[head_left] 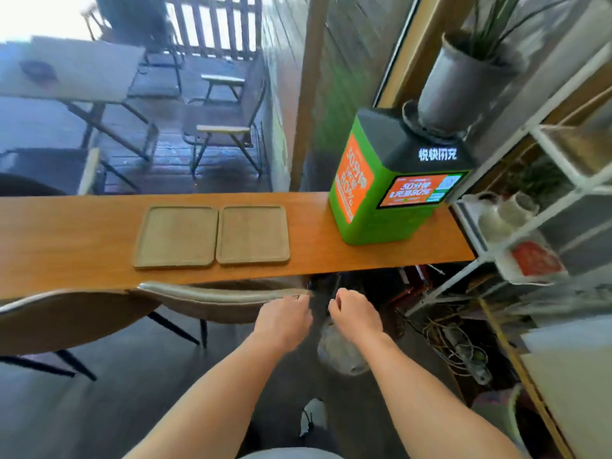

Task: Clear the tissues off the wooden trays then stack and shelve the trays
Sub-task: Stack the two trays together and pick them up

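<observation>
Two flat wooden trays lie side by side on the long wooden counter (331, 260), the left tray (177, 236) touching the right tray (253, 235). Both tray surfaces are bare, and no tissue shows on them. My left hand (284, 321) and my right hand (356, 318) hang below the counter's front edge, backs up and fingers pointing down. They are close together above a blurred pale bin or bag (341, 354) on the floor. My left fingers look loosely apart with nothing in them. My right fingers curl under, hiding the palm.
A green charging kiosk (381, 200) stands on the counter's right end, with a potted plant (460, 81) on top. A white shelf unit (543, 207) stands at the right, with cables (460, 346) on the floor beneath. Two chair backs (212, 294) press against the counter's front.
</observation>
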`<state>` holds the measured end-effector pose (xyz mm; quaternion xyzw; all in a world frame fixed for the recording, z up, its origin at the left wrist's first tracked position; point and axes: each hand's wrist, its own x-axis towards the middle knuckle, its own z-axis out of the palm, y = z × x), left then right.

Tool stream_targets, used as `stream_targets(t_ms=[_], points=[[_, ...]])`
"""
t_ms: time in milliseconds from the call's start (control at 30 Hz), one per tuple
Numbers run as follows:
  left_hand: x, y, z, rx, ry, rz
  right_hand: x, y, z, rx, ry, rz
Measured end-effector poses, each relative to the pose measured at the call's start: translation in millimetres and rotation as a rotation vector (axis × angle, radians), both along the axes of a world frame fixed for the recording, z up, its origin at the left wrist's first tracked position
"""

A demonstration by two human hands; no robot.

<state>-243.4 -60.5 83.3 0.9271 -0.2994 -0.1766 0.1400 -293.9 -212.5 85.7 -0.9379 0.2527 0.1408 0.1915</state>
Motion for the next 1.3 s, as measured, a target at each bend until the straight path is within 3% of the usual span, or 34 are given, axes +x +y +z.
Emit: stream_targets(t_ms=[133, 567, 967, 1300], points=[[30, 46, 19, -0.135, 0.006, 0.059, 50, 46, 22, -0.014, -0.107, 0.027], [132, 168, 24, -0.124, 0.027, 0.413, 131, 128, 38, -0.065, -0.106, 0.245], [190, 126, 6, 0.035, 0.086, 0.302, 207, 97, 7, -0.047, -0.011, 0.258], [253, 91, -39, 0.150, 0.186, 0.363, 265, 39, -66, 0.012, 0.151, 0.187]])
